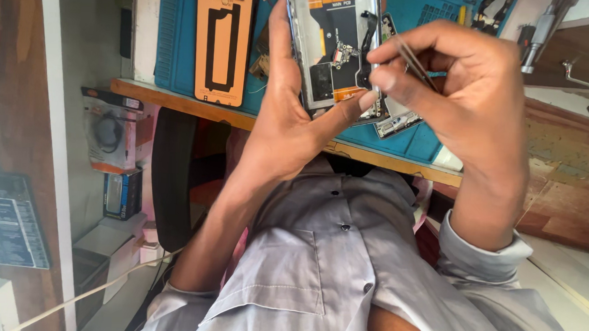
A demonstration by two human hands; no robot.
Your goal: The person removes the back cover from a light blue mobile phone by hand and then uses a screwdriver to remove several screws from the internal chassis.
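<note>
An opened silver-framed phone with exposed black and orange innards is gripped by the left hand over a blue work mat. Thin metal tweezers are pinched in the right hand, tips at the phone's edge. An orange-backed screen panel lies on the mat, well apart.

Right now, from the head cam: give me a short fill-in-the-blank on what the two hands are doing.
1. The left hand holds an opened ____ by its frame.
2. The right hand pinches a pair of ____ over the opened device.
3. The work mat under the hands is ____ in colour.
4. The separate panel lying on the mat left of the hands is ____ in colour.

Missing words: phone; tweezers; blue; orange
</note>
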